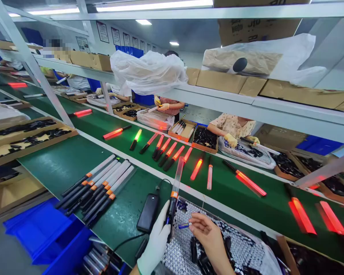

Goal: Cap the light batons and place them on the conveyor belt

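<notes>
My left hand (157,240), in a white glove, is closed round the black handle of an unlit light wand (175,186) that stands upright with its clear tube pointing up. My right hand (208,235), bare, pinches a small blue battery (184,225) close to the wand's handle end. Both hands hover over a tray of several silver-topped batteries (189,244) lined with plastic. A row of several unlit wands (99,187) lies on the green bench to the left. A black power pack (148,212) with a cable lies beside my left hand.
Several glowing red wands (172,151) and one green one (137,135) lie on the green conveyor belt (226,183). Other people work across the belt, one with yellow gloves (231,139). Cardboard trays of black parts (25,141) sit left; blue bins (46,233) below.
</notes>
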Motion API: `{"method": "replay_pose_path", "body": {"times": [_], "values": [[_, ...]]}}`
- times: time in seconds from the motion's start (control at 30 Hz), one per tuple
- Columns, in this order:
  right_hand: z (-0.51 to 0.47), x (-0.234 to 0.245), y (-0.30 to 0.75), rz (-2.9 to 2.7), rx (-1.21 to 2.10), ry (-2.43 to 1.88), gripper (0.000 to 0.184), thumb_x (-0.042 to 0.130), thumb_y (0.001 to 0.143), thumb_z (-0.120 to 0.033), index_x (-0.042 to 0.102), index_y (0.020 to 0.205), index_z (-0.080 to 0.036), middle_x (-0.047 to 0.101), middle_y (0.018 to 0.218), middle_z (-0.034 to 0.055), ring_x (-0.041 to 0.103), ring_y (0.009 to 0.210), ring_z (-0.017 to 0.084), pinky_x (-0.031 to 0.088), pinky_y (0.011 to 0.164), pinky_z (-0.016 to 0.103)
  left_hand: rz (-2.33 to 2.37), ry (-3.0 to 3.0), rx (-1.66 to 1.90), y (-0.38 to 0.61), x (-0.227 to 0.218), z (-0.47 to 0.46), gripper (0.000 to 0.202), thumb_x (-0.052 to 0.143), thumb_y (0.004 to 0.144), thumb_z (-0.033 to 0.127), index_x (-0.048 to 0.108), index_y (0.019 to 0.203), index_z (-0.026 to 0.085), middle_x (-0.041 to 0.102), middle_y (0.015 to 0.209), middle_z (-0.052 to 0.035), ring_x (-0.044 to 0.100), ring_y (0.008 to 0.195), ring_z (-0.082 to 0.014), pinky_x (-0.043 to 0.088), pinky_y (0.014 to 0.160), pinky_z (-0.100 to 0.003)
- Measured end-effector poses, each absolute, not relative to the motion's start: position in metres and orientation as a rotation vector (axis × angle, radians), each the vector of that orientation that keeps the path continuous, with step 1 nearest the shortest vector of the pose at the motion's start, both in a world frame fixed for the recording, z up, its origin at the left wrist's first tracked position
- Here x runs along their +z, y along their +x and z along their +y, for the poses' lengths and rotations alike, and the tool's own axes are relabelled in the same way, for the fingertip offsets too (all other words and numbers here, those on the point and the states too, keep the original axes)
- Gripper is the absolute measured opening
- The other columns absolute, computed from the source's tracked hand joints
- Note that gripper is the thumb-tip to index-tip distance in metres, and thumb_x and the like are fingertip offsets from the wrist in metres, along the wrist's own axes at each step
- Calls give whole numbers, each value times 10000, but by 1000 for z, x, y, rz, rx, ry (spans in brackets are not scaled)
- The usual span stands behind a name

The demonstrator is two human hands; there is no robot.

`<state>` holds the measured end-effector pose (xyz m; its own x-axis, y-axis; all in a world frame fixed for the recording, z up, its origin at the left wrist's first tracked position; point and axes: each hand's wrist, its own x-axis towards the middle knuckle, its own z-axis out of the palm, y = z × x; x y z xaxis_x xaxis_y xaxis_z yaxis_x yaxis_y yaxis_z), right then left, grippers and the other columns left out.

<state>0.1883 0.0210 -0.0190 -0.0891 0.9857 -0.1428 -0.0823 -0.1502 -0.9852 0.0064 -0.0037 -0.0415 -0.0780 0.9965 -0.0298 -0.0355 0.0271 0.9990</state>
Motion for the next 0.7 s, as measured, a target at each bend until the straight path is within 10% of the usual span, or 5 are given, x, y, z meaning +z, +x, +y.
{"method": "replay_pose_path", "body": {"times": [0.3,0.7], "values": [[-13,12,168,-1236,1345,-1159,388,760,684,-392,697,989,-161,710,904,95,675,822,175,580,772,309,1266,1157,1307,15,-25,-28,598,312,954,480,342,1467,174,288,1558,-56,215,1444,-182,112,1208,-341],[-37,13,142,-1639,763,-1215,257,543,830,-172,718,1003,-248,631,1011,60,609,764,106,531,706,215,1239,1069,1311,32,-35,-45,569,425,918,482,440,1414,203,377,1518,-52,267,1427,-202,170,1200,-346]]}}
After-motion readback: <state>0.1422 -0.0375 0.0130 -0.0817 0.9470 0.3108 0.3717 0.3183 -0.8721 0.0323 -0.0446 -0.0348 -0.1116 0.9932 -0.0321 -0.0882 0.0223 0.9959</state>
